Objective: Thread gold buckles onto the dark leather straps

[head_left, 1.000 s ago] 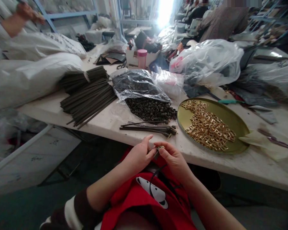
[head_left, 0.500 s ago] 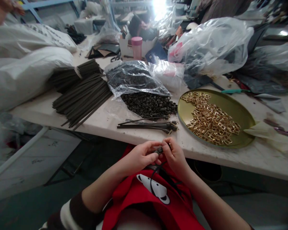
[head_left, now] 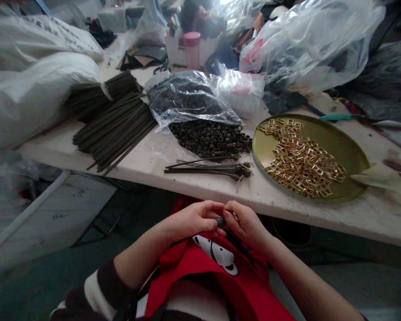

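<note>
Over my lap, just off the table's front edge, my two hands meet. My left hand (head_left: 197, 218) is closed, its thumb and fingers pinching a narrow dark strap (head_left: 220, 221). My right hand (head_left: 245, 224) is closed on a gold buckle (head_left: 235, 216) at the strap's end, mostly covered by the fingers. Ahead on the table lie several dark straps with buckles (head_left: 207, 170). Behind them is a heap of small black loops (head_left: 214, 139), partly under clear plastic. Gold buckles (head_left: 307, 162) are piled on a round gold-coloured tray (head_left: 352, 149) at the right.
Long dark strips (head_left: 116, 129) lie bundled at the left beside white sacks (head_left: 40, 84). A pink-lidded cup (head_left: 192, 51) stands at the back. A large clear plastic bag (head_left: 310, 49) bulges behind the tray. The white table's front edge (head_left: 274, 205) runs just beyond my hands.
The view has tilted down and shifted slightly. Both hands stay together at the strap, and the fingers have shifted a little around the buckle end.
</note>
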`<action>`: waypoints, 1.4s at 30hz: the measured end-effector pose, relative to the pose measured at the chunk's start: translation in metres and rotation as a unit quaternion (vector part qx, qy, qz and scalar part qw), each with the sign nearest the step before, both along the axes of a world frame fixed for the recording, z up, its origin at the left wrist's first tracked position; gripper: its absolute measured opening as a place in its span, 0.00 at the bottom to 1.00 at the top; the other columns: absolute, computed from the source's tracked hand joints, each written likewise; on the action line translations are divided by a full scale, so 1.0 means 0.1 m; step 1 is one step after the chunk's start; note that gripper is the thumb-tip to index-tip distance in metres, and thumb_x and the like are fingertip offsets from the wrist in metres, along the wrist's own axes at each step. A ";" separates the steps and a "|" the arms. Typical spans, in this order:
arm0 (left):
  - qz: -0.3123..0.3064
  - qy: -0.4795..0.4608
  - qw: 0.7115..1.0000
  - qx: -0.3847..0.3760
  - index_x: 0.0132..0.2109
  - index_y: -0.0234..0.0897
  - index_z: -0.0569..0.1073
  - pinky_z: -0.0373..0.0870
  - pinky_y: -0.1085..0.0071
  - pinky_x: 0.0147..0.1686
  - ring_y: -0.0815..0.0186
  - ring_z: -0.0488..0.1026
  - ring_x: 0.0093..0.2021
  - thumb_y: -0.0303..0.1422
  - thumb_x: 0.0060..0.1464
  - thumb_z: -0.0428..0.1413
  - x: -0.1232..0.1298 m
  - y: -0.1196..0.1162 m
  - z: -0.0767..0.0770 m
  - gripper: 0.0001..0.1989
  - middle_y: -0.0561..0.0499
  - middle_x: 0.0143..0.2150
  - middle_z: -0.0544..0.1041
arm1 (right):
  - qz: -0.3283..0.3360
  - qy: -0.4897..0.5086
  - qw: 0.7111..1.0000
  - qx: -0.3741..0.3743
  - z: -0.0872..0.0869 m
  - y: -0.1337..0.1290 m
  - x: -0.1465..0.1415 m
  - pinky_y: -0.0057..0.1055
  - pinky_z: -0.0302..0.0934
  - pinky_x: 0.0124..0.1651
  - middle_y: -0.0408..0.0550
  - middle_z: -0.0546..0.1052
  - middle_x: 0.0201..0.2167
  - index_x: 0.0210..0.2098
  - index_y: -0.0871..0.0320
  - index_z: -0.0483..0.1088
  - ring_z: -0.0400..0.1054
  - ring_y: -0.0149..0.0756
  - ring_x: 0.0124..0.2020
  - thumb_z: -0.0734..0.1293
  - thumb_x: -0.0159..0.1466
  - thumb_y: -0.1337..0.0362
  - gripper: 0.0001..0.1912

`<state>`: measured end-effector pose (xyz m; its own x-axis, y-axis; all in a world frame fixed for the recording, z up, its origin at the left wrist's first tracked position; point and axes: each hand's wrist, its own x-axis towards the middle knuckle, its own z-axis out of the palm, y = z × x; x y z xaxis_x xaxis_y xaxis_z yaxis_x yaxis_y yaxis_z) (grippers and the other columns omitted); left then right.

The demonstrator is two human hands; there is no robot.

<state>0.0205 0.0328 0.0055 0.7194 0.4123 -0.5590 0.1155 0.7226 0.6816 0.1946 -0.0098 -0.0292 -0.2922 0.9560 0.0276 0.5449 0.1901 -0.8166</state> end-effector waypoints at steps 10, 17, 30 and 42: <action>-0.046 0.014 0.999 0.003 0.46 0.32 0.67 0.67 0.72 0.33 0.70 0.72 0.28 0.30 0.44 0.58 0.00 -0.16 -0.02 0.19 0.51 0.28 0.74 | 0.017 0.069 0.997 -0.043 0.04 -0.27 0.02 0.24 0.54 0.24 0.41 0.66 0.21 0.27 0.56 0.58 0.59 0.29 0.21 0.53 0.64 0.63 0.10; -0.162 0.130 0.966 0.154 0.32 0.32 0.69 0.60 0.79 0.22 0.75 0.64 0.21 0.36 0.51 0.51 -0.06 -0.20 0.05 0.10 0.54 0.25 0.71 | 0.033 -0.023 0.998 0.052 0.04 -0.26 -0.02 0.27 0.55 0.28 0.45 0.70 0.23 0.30 0.57 0.62 0.64 0.32 0.24 0.53 0.64 0.64 0.10; -0.067 0.298 0.731 0.611 0.39 0.36 0.71 0.64 0.71 0.36 0.65 0.70 0.36 0.36 0.54 0.49 -0.11 0.42 0.08 0.11 0.50 0.35 0.75 | -0.118 -0.141 0.959 0.216 0.10 0.40 0.05 0.31 0.58 0.36 0.49 0.73 0.29 0.35 0.59 0.65 0.66 0.37 0.32 0.53 0.65 0.63 0.11; 0.047 0.493 0.507 0.705 0.44 0.39 0.70 0.63 0.72 0.47 0.68 0.68 0.44 0.33 0.59 0.45 -0.56 1.37 -0.24 0.11 0.50 0.41 0.73 | -0.141 -0.297 0.883 0.335 -0.51 1.15 0.23 0.41 0.57 0.48 0.57 0.73 0.42 0.42 0.62 0.69 0.66 0.46 0.43 0.55 0.63 0.52 0.22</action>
